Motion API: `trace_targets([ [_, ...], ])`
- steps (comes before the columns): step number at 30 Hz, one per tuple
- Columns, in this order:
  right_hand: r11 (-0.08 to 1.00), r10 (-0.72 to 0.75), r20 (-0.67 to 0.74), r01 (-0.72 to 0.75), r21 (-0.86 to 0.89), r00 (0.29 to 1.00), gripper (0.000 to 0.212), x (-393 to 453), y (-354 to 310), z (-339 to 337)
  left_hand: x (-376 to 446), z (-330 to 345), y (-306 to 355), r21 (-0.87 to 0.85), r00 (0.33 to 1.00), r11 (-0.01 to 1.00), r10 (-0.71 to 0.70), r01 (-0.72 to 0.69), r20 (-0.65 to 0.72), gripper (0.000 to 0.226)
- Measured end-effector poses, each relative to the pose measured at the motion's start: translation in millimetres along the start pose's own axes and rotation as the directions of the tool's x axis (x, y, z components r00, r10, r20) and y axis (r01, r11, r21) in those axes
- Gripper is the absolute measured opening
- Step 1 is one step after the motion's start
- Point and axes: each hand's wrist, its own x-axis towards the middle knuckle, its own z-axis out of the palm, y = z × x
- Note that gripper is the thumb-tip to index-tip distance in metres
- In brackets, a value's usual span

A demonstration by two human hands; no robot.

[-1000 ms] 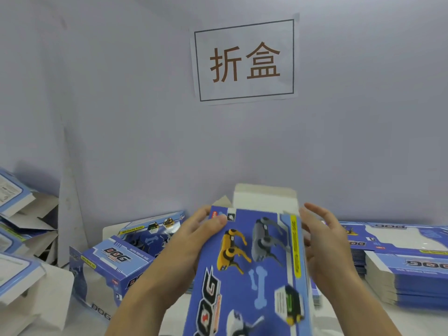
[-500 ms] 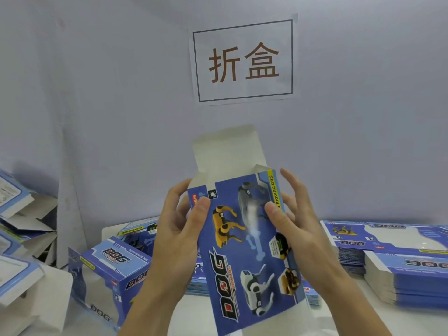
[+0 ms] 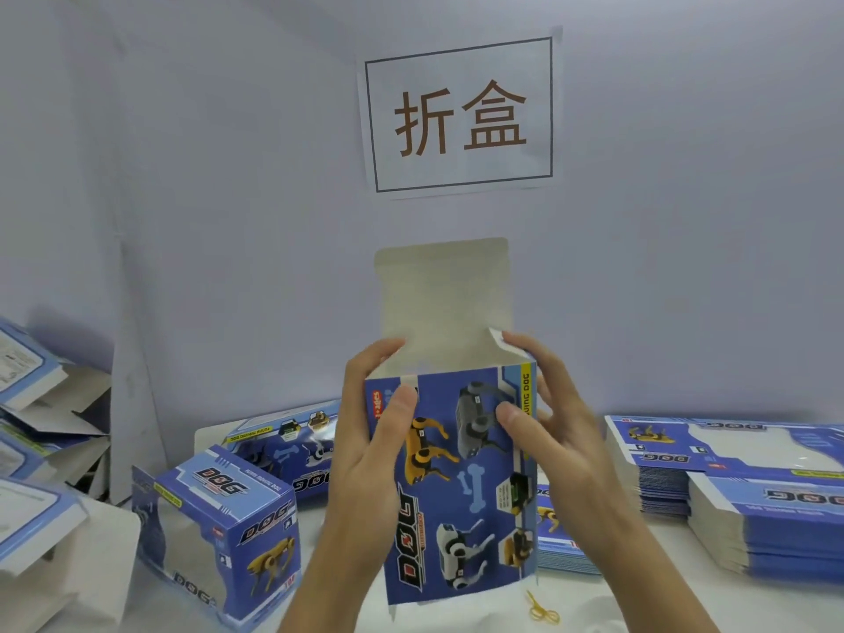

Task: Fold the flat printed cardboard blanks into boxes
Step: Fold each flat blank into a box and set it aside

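2 bare hands fill the middle of my head view, both on 1 blue printed cardboard box (image 3: 461,486) held upright in the air above the white table (image 3: 639,600). I see my left hand (image 3: 370,454) gripping the box's left edge, thumb curled onto the printed front near the top corner and fingers wrapped round behind. My right hand (image 3: 548,431) holds the right edge, thumb pressed on the front beside the grey robot dog picture, fingers curled round the side panel. The box is opened out into a tube; its plain grey top flap (image 3: 443,294) stands straight up, unfolded, above the open mouth.

On the table to the left stands 1 finished blue box with a clear window (image 3: 214,532), and just behind it lies another blue printed box on its side (image 3: 292,440). At the far left edge I make out a heap of pale blue and white folded cartons (image 3: 32,427), tilted against each other. To the right, 2 stacks of flat blue printed blanks (image 3: 730,468) lie on the table, well apart from my hands. Near the box's lower right corner, 1 yellow rubber band (image 3: 541,609) lies on the table. On the pale wall behind hangs a white paper sign with brown characters (image 3: 459,116).
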Motion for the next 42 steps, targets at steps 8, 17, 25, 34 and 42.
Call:
trace_targets([
  [8, 0.994, 0.108, -0.171, -0.101, 0.047, 0.979, 0.019, 6.3, 1.1, 15.1, -3.1, 12.9, -11.8, 0.164, 0.983, 0.987, 0.037, -0.007, -0.181, 0.036],
  [17, 0.982, 0.186, -0.221, -0.186, 0.022, 0.957, 0.049, 8.3, 4.3, 12.6, -1.3, 14.9, -3.8, 0.2, 0.991, 0.979, -0.007, 0.034, -0.131, 0.038],
  [25, 0.916, 0.226, -0.073, -0.187, 0.354, 0.971, 0.032, 1.8, 0.5, 10.4, 2.3, 9.5, -4.7, 0.056, 0.983, 0.998, -0.027, 0.038, -0.184, 0.024],
  [34, 0.912, 0.238, 0.016, -0.23, 0.34, 0.971, 0.03, 5.7, 2.8, 7.1, -3.3, 3.8, -4.0, -0.034, 0.992, 0.999, -0.04, 0.037, -0.123, 0.028],
  [42, 0.958, 0.134, -0.1, -0.103, 0.269, 0.986, 0.027, 3.3, 1.7, 9.9, -4.5, 5.5, -4.3, 0.0, 0.995, 1.0, -0.026, 0.026, -0.098, 0.029],
])
